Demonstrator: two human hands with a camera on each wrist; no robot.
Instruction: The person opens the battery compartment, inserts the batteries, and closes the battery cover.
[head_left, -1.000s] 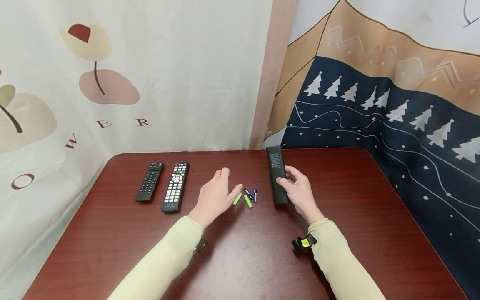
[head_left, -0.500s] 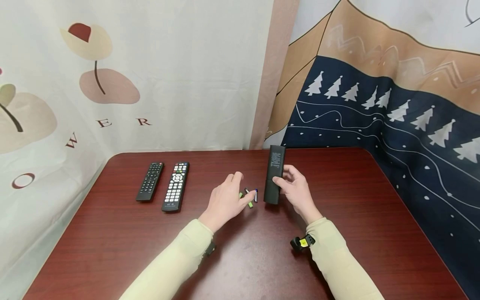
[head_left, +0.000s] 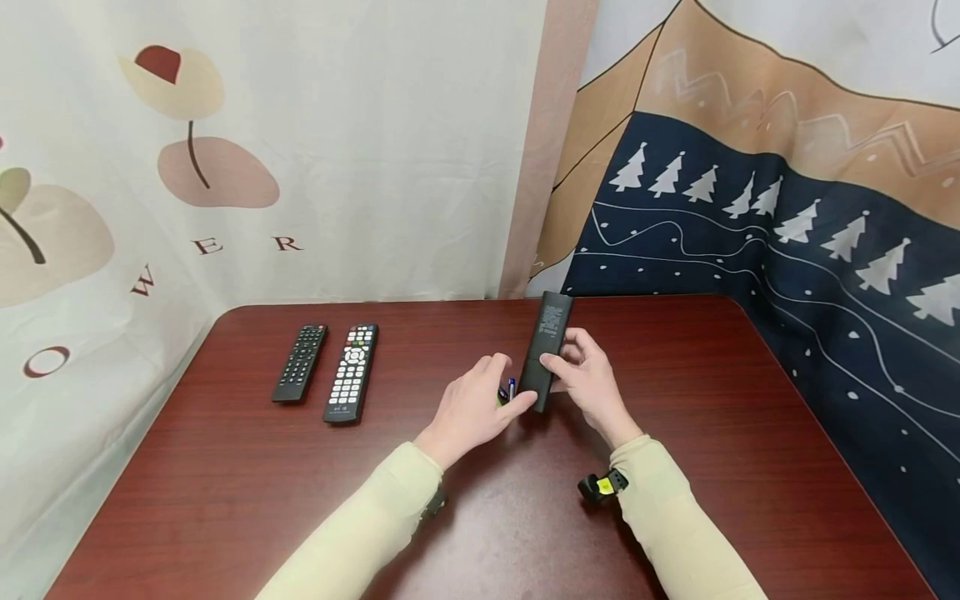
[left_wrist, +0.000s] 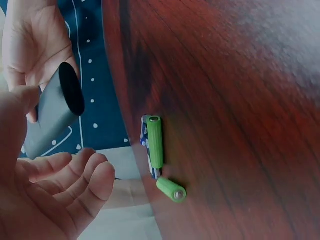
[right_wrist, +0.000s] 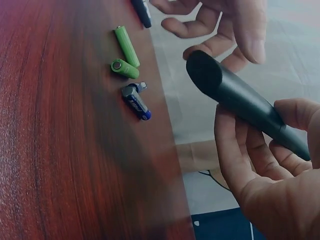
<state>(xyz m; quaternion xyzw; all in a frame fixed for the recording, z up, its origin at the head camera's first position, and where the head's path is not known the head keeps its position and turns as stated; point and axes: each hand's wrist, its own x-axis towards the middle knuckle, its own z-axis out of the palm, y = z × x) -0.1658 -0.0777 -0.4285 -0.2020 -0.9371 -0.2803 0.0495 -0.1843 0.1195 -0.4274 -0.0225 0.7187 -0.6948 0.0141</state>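
My right hand (head_left: 592, 383) grips a black remote control (head_left: 551, 329) above the table, its back with a printed label turned upward. The thumb presses on that back while the fingers curl beneath. Beside the remote's near end is my left hand (head_left: 471, 408), fingers loosely bent and holding nothing; its thumb overlaps that end in the head view. In the right wrist view a gap shows between the left fingers and the remote. Two green batteries (left_wrist: 156, 142) and blue-and-white batteries (right_wrist: 135, 102) lie on the table below, mostly covered by the left hand in the head view.
Two more black remotes lie button side up at the left: a smaller one (head_left: 300, 364) and a longer one with white buttons (head_left: 351, 373). The dark red table (head_left: 660, 333) ends at patterned curtains (head_left: 375, 167) behind and to the sides.
My left hand has moved right, passing over the batteries to the remote's near end. The held remote has tilted, its near end swinging left; the right hand has barely shifted.
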